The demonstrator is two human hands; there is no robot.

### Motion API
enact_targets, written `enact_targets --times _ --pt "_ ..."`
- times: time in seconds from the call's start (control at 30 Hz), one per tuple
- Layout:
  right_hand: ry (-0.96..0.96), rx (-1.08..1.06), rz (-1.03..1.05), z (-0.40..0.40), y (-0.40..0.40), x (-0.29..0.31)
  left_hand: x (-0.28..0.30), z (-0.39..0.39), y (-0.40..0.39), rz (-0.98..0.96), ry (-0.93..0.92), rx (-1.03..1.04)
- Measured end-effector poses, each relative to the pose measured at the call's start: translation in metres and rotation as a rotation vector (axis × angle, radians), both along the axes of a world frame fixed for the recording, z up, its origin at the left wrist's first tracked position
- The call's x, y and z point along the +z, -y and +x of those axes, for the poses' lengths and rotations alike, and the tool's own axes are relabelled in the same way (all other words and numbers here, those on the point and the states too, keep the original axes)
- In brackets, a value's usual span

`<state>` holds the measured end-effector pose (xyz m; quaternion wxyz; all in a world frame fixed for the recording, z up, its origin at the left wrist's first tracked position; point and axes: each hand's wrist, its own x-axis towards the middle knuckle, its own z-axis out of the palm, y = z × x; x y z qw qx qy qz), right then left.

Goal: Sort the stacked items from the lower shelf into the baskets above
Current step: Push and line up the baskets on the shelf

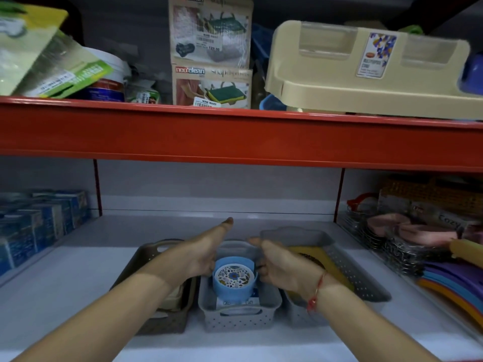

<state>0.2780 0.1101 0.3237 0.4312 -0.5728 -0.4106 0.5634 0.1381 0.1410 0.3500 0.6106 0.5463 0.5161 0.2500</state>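
Readable print on the shelf stock

The lower soap dispenser card (211, 86) on the upper shelf is showing the brand "neo'clean" in white on red, with a barcode sticker (206, 102) reading "NINE MART" at its foot. The upper card (210, 27) is carrying a price tag (209, 44) reading "120.00". A wrapped packet (441, 218) at the right is showing "Cozy". Other labels are blurring past reading.

matt perforated plastic baskets (239, 318) — glossy blue plastic cup (234, 279), smooth red-painted metal shelf beam (235, 138)
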Motion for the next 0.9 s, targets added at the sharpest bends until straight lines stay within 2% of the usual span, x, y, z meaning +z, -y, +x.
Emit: enact_targets --times 0.17,0.37,0.57,0.7,0.9 --pt "0.059 -0.029 -0.063 0.002 -0.003 0.000 -0.012 -0.001 -0.016 -0.083 -0.038 -0.020" --pt "0.099 -0.029 -0.071 -0.008 -0.007 0.003 -0.007 0.005 -0.020 -0.083 -0.121 -0.019" --pt "0.173 -0.022 -0.079 -0.009 0.004 0.012 -0.004 0.000 -0.018 -0.137 -0.038 -0.059" --pt "0.232 -0.043 0.057 -0.006 0.010 0.023 0.008 -0.020 -0.012 -0.069 0.048 -0.088" --pt "-0.012 -0.013 0.122 -0.046 0.015 0.037 0.019 -0.078 -0.002 0.048 0.084 -0.025"
